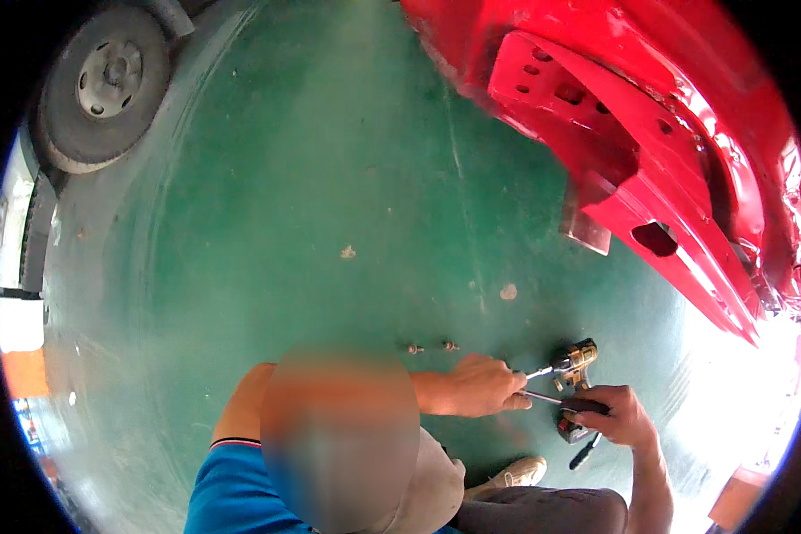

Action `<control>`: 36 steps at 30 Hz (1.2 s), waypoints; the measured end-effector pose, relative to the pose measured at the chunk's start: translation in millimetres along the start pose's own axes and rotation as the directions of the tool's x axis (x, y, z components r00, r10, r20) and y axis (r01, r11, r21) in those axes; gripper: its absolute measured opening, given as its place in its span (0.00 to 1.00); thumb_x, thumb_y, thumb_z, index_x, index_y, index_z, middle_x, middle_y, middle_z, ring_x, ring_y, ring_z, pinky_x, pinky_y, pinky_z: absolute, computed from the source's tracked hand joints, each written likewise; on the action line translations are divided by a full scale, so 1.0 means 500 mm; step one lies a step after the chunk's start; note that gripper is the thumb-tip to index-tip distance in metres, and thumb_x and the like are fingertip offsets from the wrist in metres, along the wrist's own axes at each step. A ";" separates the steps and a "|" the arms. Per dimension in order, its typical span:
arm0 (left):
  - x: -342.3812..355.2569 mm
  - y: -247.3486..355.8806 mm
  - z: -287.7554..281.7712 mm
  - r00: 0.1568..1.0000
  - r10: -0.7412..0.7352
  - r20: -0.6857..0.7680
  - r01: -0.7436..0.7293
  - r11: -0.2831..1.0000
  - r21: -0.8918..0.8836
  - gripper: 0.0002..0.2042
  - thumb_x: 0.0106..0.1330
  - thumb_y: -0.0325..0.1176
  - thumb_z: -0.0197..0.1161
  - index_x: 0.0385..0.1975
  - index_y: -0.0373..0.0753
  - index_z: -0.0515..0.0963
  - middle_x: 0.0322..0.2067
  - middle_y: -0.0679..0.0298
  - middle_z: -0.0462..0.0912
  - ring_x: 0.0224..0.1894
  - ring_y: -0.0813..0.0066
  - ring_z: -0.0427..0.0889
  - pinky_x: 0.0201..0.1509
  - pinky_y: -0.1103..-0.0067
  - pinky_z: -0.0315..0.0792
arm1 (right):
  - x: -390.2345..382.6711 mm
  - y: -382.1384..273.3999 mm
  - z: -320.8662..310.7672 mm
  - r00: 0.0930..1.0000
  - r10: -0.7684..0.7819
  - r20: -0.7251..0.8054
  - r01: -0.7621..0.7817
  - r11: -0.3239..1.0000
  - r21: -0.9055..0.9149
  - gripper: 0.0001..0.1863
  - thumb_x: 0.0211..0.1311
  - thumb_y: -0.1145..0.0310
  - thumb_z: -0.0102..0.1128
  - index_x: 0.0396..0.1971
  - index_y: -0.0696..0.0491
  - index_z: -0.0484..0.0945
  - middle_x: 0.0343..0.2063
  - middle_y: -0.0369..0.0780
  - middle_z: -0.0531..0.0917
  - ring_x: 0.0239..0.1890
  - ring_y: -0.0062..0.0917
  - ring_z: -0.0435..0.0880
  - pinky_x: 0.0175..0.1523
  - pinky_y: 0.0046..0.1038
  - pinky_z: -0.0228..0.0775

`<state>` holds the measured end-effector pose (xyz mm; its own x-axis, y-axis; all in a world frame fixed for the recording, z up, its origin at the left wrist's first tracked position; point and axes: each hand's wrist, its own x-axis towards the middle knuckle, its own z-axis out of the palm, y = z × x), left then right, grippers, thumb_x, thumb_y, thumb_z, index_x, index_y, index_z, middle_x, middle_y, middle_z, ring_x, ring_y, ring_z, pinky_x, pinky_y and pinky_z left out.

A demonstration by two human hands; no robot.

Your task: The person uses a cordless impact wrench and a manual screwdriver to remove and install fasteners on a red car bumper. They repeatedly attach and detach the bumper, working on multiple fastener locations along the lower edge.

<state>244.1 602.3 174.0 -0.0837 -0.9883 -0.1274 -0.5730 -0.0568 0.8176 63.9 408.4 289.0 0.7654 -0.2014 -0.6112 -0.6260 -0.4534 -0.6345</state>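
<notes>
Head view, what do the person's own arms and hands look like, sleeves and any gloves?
The left hand and right hand are bare, without gloves. The left sleeve is short and bright blue, with a thin striped trim at its edge. The right sleeve is out of view. No watch or cable shows on either arm.

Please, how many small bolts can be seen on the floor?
2: the left bolt and the right bolt, close together on the floor, left of the drill. Others may be hidden.
</notes>
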 end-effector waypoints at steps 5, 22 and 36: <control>-0.038 -0.007 -0.024 1.000 0.007 0.010 -0.010 0.951 0.309 0.21 0.66 0.55 0.55 0.25 0.42 0.76 0.15 0.58 0.79 0.20 0.57 0.81 0.23 0.63 0.74 | 0.015 -0.042 0.025 0.976 -0.215 0.029 0.216 0.957 -0.195 0.13 0.55 0.69 0.69 0.39 0.58 0.83 0.21 0.39 0.82 0.20 0.21 0.79 0.29 0.25 0.71; -0.036 -0.193 0.153 0.947 0.061 -0.314 0.110 0.859 0.500 0.13 0.61 0.41 0.60 0.37 0.39 0.78 0.25 0.54 0.82 0.30 0.57 0.84 0.30 0.63 0.78 | 0.048 -0.035 -0.006 0.973 -0.227 -0.035 0.225 0.915 0.336 0.27 0.52 0.64 0.67 0.52 0.61 0.77 0.33 0.37 0.80 0.31 0.21 0.78 0.37 0.26 0.71; 0.065 0.013 -0.521 0.234 0.149 -0.961 0.075 0.982 0.171 0.13 0.60 0.32 0.69 0.38 0.31 0.78 0.31 0.57 0.86 0.33 0.74 0.84 0.41 0.77 0.77 | 0.208 -0.259 0.035 0.880 -0.046 -0.473 0.436 0.475 0.765 0.21 0.60 0.65 0.65 0.48 0.63 0.73 0.27 0.38 0.79 0.25 0.19 0.76 0.32 0.22 0.68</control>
<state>449.9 533.0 321.7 0.6781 -0.3753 0.6319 -0.7087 -0.1061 0.6975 221.7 461.5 299.2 0.7729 -0.5669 -0.2851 -0.0778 0.3612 -0.9292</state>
